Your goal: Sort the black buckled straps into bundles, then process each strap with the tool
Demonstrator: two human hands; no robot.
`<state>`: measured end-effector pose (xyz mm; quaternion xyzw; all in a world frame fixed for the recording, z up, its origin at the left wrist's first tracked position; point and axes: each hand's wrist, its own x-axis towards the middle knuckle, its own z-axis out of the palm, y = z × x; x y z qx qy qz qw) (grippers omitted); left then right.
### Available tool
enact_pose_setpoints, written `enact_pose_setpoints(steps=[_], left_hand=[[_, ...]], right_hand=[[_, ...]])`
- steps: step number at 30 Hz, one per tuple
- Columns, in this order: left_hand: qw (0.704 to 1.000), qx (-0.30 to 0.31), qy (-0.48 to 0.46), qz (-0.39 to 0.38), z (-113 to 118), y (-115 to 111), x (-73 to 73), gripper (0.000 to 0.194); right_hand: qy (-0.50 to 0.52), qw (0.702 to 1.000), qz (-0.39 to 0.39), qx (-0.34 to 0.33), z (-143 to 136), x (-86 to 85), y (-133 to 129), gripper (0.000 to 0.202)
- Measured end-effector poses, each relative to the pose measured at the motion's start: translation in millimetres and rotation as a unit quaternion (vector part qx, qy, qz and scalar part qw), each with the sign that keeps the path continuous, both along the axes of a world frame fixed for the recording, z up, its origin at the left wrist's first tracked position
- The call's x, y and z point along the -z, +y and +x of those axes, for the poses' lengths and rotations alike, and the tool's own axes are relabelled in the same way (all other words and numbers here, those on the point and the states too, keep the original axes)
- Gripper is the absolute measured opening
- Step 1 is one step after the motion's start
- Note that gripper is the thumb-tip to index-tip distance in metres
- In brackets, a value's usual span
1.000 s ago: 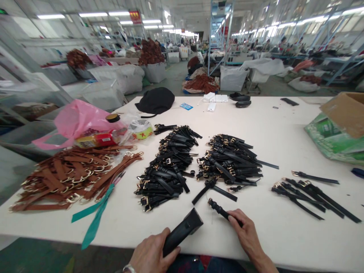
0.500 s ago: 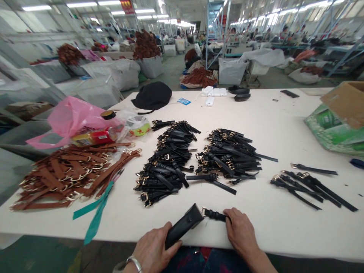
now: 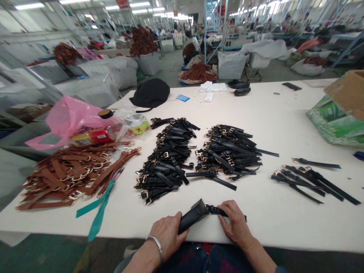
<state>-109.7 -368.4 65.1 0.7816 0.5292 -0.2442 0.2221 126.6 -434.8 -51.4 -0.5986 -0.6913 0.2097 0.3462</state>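
My left hand [image 3: 168, 232] is wrapped round a narrow black leather-like case [image 3: 191, 220], its wider, flapped end pointing up and right. Between the fingers of my right hand [image 3: 235, 223] is a short black buckle strap [image 3: 214, 209]. The strap's buckle end meets the wide end of the case; whether it sits inside or just against it I cannot tell. The strap's tail sticks out to the right of my fingers. Beyond my hands lie a left pile of black buckle straps [image 3: 163, 170] and a right pile of them [image 3: 230, 149].
Brown straps with metal rings [image 3: 59, 170] are heaped at the left, beside teal-handled scissors or a similar tool [image 3: 99, 216]. Several loose black straps [image 3: 313, 182] lie to the right. A pink bag [image 3: 71, 117], a black cap [image 3: 150, 93] and a green carton [image 3: 335, 117] stand farther out.
My left hand and the case have shifted right and slightly up. My right hand has moved a little up, and the gap between strap buckle and case has closed.
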Motion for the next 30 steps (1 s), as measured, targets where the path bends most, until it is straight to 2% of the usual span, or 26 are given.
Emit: enact_pose_setpoints(steps=[9,13,17,21,27,30], left_hand=[[1.000,-0.026,-0.002,-0.011,-6.0,-2.2,-0.4,0.032],[1.000,-0.013,-0.013,-0.001,-8.9,-10.3,4.7,0.031],[1.000,0.008,-0.029,0.001,-1.5,-15.8,6.5,0.030],[0.999,0.017,-0.037,0.000,6.4,-10.9,3.8,0.028],[1.000,-0.008,-0.010,0.010,-6.8,-0.3,0.8,0.030],[1.000,0.008,-0.016,0.017,-5.4,-0.7,1.6,0.029]], right_hand=[[0.004,1.000,-0.001,0.006,-2.1,2.2,-1.1,0.031],[0.003,1.000,-0.004,-0.009,-0.8,8.9,0.2,0.029],[-0.001,1.000,-0.001,-0.019,1.4,12.7,2.3,0.027],[-0.010,1.000,-0.006,-0.017,2.2,12.7,2.7,0.026],[-0.022,1.000,-0.006,-0.006,-0.3,11.4,0.6,0.025],[-0.035,0.999,0.011,0.007,-2.9,12.8,1.9,0.022]])
